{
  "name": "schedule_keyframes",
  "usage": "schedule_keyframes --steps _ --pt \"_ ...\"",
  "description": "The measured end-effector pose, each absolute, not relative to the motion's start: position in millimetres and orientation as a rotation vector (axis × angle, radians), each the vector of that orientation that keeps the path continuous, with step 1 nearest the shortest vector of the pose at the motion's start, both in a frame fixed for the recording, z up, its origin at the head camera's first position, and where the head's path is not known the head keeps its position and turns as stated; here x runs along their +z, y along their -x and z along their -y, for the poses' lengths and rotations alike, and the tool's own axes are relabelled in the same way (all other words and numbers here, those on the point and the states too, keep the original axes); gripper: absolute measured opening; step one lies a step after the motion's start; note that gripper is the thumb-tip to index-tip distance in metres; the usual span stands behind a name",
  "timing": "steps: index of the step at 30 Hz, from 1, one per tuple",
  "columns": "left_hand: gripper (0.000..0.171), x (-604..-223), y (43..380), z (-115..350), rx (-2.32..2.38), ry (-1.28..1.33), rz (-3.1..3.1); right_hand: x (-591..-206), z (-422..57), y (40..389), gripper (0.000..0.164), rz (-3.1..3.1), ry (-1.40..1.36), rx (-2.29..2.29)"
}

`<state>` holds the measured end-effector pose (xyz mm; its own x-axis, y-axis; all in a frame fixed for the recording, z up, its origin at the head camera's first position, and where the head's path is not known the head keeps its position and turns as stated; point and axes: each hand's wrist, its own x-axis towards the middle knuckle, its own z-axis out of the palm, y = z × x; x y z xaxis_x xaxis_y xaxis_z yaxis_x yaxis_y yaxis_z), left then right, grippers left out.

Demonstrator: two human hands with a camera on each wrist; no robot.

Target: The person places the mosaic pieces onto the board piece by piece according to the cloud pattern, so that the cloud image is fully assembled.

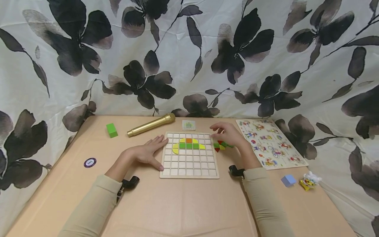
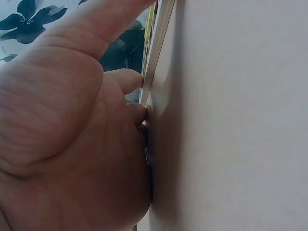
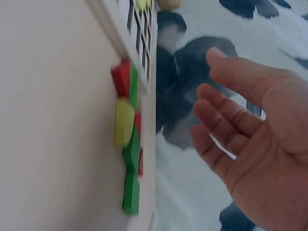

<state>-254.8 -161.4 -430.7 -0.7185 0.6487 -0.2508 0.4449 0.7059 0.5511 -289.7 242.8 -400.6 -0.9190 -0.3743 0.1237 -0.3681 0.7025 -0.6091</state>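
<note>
A white-celled grid board (image 1: 189,163) with a wooden rim lies flat on the table. Yellow, green and one orange piece (image 1: 189,140) sit in its upper cells. My left hand (image 1: 147,152) rests at the board's left edge, fingers spread, thumb and fingertips touching the rim. Above a small pile of red, green and yellow blocks (image 3: 125,122), just right of the board, hovers my right hand (image 1: 229,133). Its fingers are loosely bent, and the right wrist view shows nothing between them. Part of the pile is hidden by this hand in the head view.
A gold microphone (image 1: 151,124), a green block (image 1: 112,130) and a small patterned card (image 1: 188,125) lie toward the back. At left is a round chip (image 1: 90,162). A picture board (image 1: 270,142), a blue block (image 1: 288,180) and a small toy figure (image 1: 309,181) occupy the right.
</note>
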Motion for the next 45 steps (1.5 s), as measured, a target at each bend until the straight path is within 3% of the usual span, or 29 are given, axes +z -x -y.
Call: schedule_keyframes --steps 8,20,30,38,45 --pt "0.13 -430 257 161 0.639 -0.854 -2.473 -408 -266 292 0.028 -2.817 0.645 -0.895" --pt "0.13 -429 258 162 0.644 -0.851 -2.475 -418 -261 295 0.012 -2.699 0.615 -0.832" --pt "0.13 -429 259 164 0.643 -0.842 -2.481 -418 -256 296 0.014 -2.661 0.612 -0.923" --pt "0.131 -429 261 164 0.638 -0.844 -2.481 -412 -252 294 0.005 -2.751 0.634 -1.02" --pt "0.131 -429 261 164 0.64 -0.838 -2.476 -404 -227 288 0.019 -2.714 0.685 -1.294"
